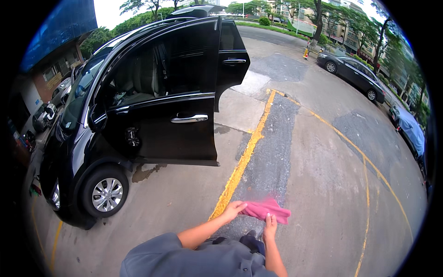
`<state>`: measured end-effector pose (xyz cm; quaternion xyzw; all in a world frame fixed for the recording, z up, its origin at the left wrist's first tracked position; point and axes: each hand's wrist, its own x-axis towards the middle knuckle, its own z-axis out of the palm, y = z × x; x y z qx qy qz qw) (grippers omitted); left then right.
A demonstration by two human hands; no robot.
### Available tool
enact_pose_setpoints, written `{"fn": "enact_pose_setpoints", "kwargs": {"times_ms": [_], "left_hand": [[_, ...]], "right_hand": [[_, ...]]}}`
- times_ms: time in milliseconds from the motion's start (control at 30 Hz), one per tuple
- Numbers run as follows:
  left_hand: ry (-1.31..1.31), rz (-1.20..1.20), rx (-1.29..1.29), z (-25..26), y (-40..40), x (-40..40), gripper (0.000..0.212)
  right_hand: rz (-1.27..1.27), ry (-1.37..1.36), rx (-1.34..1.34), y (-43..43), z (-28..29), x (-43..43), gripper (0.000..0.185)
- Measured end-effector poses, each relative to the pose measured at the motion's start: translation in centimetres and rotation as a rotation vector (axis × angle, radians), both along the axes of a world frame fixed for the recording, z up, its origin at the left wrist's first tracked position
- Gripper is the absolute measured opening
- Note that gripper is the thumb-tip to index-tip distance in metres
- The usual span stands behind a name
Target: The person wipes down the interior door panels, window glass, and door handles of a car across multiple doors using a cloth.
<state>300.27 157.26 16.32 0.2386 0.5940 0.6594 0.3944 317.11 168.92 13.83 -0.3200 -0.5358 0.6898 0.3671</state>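
A pink cloth is stretched between my two hands, low in the head view and in front of my body. My left hand pinches its left end between thumb and fingers. Near its lower right part, my right hand grips the edge. The cloth's upper edge looks blurred. Ahead and to the left stands a black car, apart from both hands. Its front door is swung open, and so is the rear door behind it.
A yellow painted line runs along the pavement beside me. Farther right is a parked dark sedan, with a vehicle under a blue cover closer in. A motorcycle stands beyond the black car. There is a wet patch below the front door.
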Motion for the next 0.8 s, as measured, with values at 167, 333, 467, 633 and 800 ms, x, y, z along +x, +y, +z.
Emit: {"fn": "enact_pose_setpoints", "kwargs": {"times_ms": [167,333,467,633,800], "left_hand": [[-0.068,0.304,-0.071,4.2,8.6,-5.4,0.025],[0.053,0.385,-0.186,6.9,15.6,-10.5,0.044],[0.900,-0.016,-0.533,7.1,21.1,-17.0,0.037],[0.204,-0.041,0.145,8.0,33.0,-27.2,0.027],[0.003,0.162,0.227,11.6,44.0,-34.0,0.024]], "right_hand": [[0.140,-0.041,0.034,13.9,3.9,-6.9,0.024],[0.228,-0.032,0.055,24.4,6.1,-14.0,0.027],[0.234,-0.034,0.149,33.9,6.7,-22.1,0.027],[0.240,0.040,0.191,46.6,8.7,-33.5,0.028],[0.159,-0.052,0.168,53.9,9.9,-41.8,0.025]]}}
